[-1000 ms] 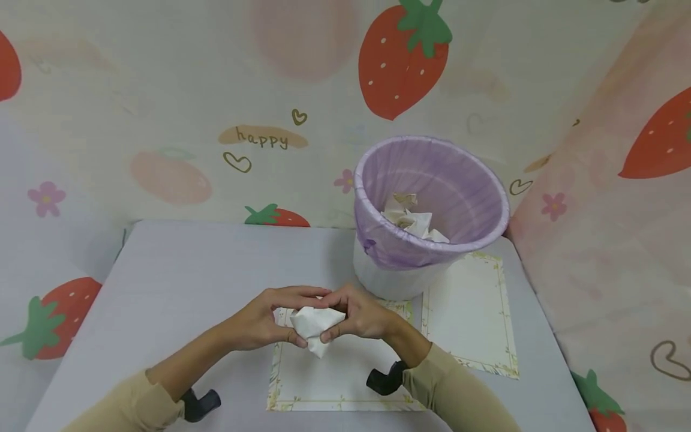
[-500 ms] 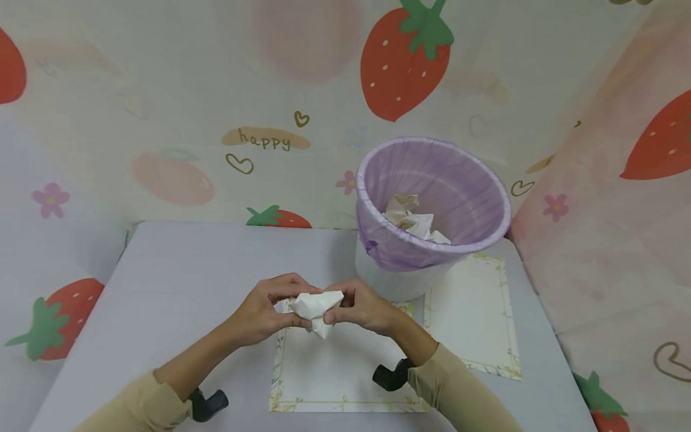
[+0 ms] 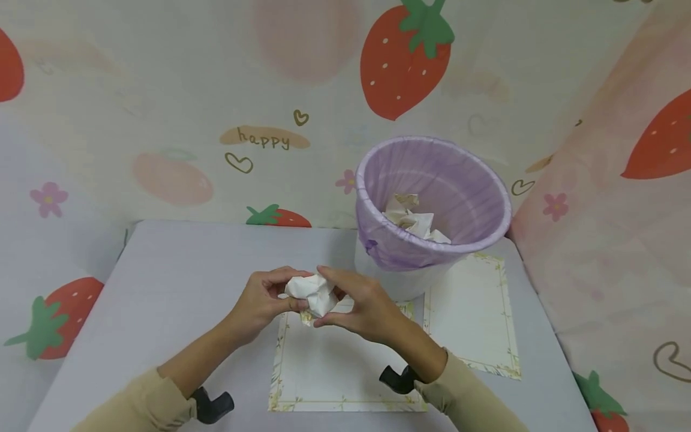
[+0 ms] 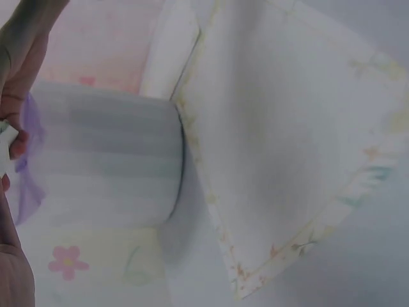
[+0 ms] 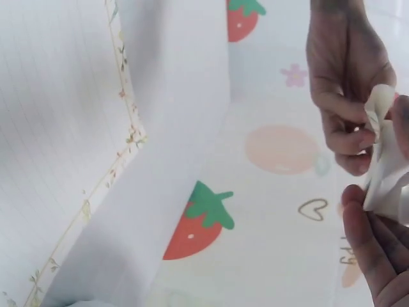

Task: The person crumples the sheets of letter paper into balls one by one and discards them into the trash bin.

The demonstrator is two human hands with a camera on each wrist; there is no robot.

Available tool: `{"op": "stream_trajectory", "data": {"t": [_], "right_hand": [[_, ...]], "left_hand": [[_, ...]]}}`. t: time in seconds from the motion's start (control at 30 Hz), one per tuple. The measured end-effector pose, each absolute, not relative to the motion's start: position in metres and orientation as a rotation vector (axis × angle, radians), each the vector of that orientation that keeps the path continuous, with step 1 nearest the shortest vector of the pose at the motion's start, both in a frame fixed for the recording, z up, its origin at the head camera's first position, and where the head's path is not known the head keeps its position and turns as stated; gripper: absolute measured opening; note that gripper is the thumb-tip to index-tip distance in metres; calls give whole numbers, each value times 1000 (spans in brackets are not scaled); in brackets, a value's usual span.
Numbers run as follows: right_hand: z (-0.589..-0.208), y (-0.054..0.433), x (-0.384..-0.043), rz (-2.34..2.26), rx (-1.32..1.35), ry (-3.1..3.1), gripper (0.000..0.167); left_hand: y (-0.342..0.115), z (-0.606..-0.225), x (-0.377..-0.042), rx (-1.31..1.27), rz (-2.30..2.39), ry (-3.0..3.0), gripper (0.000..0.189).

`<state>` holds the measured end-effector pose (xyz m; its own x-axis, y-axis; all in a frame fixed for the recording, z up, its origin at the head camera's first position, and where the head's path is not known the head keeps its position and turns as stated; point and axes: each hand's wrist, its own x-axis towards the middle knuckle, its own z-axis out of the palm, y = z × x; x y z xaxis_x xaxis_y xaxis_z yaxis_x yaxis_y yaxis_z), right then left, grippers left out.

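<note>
In the head view, I saw both hands meeting just below the middle of the frame, above the grey table (image 3: pixel 178 270). The left hand (image 3: pixel 263 302) and the right hand (image 3: pixel 360 306) held one crumpled paper ball (image 3: pixel 312 293) between them, with the fingers of both hands curled around it. The ball was above the far edge of a flat sheet of paper (image 3: pixel 335 372) with a floral border. A second sheet (image 3: pixel 472 312) lay to the right of it. A bin (image 3: pixel 429 210) with a purple liner stood right of the centre, behind the hands, and crumpled papers (image 3: pixel 412 219) lay inside it.

In the left wrist view, the picture was blurred. I saw only a part of the left hand (image 4: pixel 16 70) at the left edge and a small white bit of the paper ball (image 4: pixel 5 150) beside it. The white wall of the bin (image 4: pixel 105 166) filled the left middle, and the flat sheet (image 4: pixel 281 147) took the right side.

In the right wrist view, the left hand (image 5: pixel 345 83) was in the upper right, its fingers pinching the paper ball (image 5: pixel 386 166). The right hand (image 5: pixel 374 246) gripped it from the lower right. The bordered sheet (image 5: pixel 51 128) was at the left.
</note>
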<state>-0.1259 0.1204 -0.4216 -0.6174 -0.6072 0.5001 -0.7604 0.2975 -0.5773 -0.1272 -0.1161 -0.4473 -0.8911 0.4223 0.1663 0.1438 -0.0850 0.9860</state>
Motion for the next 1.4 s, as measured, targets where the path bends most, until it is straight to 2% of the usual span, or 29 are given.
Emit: {"op": "stream_trajectory", "data": {"t": [0.23,0.5,0.67,0.9,1.17,1.4], "right_hand": [[-418,108,-113,765,1094,-2448,89],[-424,97,-109,555,1039,-2393,70],[-428,97,-112,713,1079,-2394,63],[-435,100,-120,1306,1032,-2389,50],[-435,100,-121,1418,1062,-2324,31],[-438,99,-125,1370,1051,-2210,27]], "left_hand": [[-107,-454,-120,480,2166,1905,47],[-107,-458,-120,431,2203,1899,47],[-110,-459,-121,443,2218,1886,44],[-111,-451,-122,448,2200,1864,35],[-117,-455,-122,506,2260,1508,29],[-117,-452,-129,438,2119,1181,54]]}}
